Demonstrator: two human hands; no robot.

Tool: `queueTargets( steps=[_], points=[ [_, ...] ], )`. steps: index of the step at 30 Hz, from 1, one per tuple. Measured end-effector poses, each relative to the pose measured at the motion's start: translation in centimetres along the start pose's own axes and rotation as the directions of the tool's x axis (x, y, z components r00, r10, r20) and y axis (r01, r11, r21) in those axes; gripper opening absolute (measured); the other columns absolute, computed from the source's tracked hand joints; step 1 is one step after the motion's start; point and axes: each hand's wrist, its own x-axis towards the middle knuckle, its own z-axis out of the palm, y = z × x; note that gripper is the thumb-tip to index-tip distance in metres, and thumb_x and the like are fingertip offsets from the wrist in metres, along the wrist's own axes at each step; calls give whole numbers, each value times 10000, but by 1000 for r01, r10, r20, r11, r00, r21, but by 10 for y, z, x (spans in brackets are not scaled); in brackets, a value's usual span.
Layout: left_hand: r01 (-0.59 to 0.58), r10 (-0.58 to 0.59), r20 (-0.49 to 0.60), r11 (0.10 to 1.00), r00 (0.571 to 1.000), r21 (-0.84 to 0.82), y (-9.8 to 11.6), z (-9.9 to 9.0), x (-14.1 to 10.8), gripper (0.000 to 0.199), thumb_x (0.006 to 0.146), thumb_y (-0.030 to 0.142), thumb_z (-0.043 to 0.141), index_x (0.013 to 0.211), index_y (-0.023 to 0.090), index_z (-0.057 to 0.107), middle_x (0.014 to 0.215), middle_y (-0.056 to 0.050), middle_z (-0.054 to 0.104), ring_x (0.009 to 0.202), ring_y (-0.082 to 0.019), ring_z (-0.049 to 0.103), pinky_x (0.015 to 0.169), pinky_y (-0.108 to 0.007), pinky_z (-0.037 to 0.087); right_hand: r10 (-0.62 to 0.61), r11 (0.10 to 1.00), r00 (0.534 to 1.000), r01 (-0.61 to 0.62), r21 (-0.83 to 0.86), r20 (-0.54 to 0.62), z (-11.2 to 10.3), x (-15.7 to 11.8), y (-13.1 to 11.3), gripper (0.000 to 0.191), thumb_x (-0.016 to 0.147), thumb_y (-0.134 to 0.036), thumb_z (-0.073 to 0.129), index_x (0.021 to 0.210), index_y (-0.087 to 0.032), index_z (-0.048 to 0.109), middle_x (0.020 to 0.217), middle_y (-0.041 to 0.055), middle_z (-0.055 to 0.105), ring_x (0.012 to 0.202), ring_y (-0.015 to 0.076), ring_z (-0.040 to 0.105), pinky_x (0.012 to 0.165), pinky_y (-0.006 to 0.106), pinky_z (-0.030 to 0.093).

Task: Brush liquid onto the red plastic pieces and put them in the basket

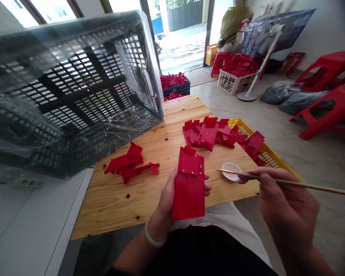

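My left hand [167, 195] is wrapped round a flat red plastic part [191, 195], held above the front edge of the wooden table [149, 195]. The part has a raised square section with small pale dots near its top. In my right hand [284, 203] a thin wooden stick [310, 186] is pinched, its tip pointing left over the table. Just under the stick lies a small white dish [229, 168] with something pinkish in it. Several red parts [208, 132] lie piled at the table's back right, and a few more [126, 161] lie at the left.
A dark crate wrapped in clear plastic [89, 88] stands at the left. A yellow basket [273, 155] with red parts adjoins the right edge. Beyond are filled crates [231, 82], a fan [248, 96], red stools [330, 103] and a seated person [230, 25].
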Motion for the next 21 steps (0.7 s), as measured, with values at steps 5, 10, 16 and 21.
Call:
queueTargets(
  steps=[5, 10, 16, 21],
  points=[
    [54, -57, -62, 998, 996, -39, -1, 14, -9, 889, 1135, 580, 130, 1198, -3, 798, 1045, -248, 830, 950, -315, 804, 955, -406, 592, -116, 992, 981, 105, 72, 156, 18, -14, -16, 206, 1074, -162, 650, 1203, -238, 792, 1041, 19, 809, 876, 158, 798, 881, 282, 649],
    [73, -76, -37, 995, 996, -71, -4, 16, -9, 972, 1128, 580, 37, 1144, -6, 812, 1009, -252, 831, 1017, -338, 804, 1050, -434, 559, -205, 979, 957, 202, 39, 205, 31, -20, -10, 284, 1047, -87, 650, 1254, -239, 773, 1048, 18, 822, 928, 167, 803, 909, 293, 659],
    [86, -96, -104, 992, 990, -97, -6, 19, -9, 903, 1127, 593, 103, 1154, 43, 818, 1100, -236, 828, 1056, -350, 799, 1055, -451, 568, -232, 973, 947, 221, 71, 221, 40, -15, -10, 320, 1027, -43, 645, 1254, -236, 762, 1016, 9, 822, 886, 150, 795, 880, 280, 665],
    [88, -100, -162, 993, 982, -79, -6, 24, -9, 886, 1119, 619, 142, 1118, 63, 832, 1060, -221, 835, 1042, -361, 805, 1016, -459, 597, -236, 972, 945, 231, 47, 228, 40, -13, -14, 303, 1024, -53, 650, 1229, -240, 769, 992, 5, 815, 851, 139, 787, 840, 257, 662]
  ],
)
